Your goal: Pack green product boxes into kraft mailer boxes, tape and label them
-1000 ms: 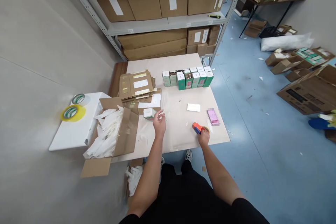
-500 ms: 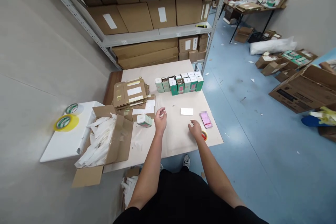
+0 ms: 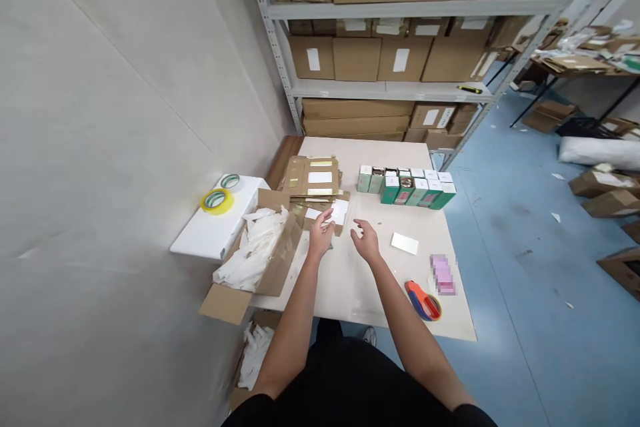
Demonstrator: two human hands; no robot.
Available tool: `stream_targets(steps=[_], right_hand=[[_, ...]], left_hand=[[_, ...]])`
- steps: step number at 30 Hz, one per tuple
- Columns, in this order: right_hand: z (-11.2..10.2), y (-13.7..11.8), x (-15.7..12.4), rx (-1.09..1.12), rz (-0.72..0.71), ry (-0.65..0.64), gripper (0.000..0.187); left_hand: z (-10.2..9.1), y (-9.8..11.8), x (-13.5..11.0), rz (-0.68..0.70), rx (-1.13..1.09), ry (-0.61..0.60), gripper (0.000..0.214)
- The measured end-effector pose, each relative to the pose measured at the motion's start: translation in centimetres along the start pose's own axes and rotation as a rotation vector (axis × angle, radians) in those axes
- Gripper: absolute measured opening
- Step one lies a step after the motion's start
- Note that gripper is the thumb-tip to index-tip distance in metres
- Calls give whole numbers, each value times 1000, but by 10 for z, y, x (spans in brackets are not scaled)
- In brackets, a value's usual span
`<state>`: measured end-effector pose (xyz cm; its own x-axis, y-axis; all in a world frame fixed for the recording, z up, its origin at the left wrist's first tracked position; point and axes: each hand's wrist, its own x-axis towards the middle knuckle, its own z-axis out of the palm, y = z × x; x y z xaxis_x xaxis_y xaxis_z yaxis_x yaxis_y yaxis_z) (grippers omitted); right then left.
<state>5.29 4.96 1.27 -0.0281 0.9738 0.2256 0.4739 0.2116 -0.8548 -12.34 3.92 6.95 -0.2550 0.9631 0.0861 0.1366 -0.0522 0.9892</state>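
My left hand hovers at the front edge of the flattened cardboard stack, fingers apart and slightly curved. A small green-and-white box is almost wholly hidden behind it; whether the hand touches it I cannot tell. To its right, my right hand is held over the table with fingers spread and nothing in them. Right of that hand lie a white flat box, an orange-and-blue tape dispenser and a blurred pink item.
Several green-and-white boxes stand in rows at the table's back right. An open carton of white paper strips sits at the left, beside yellow tape on a white surface. Shelving with cartons rises behind.
The view has swung left. My right hand has moved left, away from the tape dispenser and closer to my left hand. My left hand now covers most of the small box.
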Motion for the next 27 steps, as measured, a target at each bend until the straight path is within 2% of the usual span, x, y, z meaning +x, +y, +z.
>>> stream_targets(steps=[5,9,14,17,22,24,27], right_hand=[[57,-23,49,0,-52,-21,45],[96,-34,92,-50,-77,-62,47],[138,-40,130,-143,-88,-92,48],[160,-36,144,-184,-91,-106,50],[193,-19,172,-291,-51,-198,51],[205,-11,185,-381,-4,-278,52],[222,-3,206,-564,121,-433,57]], left_hand=[[-61,-17,51,15,3,70,40],[-107,-35,101,15,7,127,40],[-147,-69,168,-24,-4,136,39],[-157,-93,201,-39,-5,139,38],[-157,-131,245,-168,-6,112,35],[-155,-142,261,-256,99,121,35],[-154,-153,284,-380,415,102,39]])
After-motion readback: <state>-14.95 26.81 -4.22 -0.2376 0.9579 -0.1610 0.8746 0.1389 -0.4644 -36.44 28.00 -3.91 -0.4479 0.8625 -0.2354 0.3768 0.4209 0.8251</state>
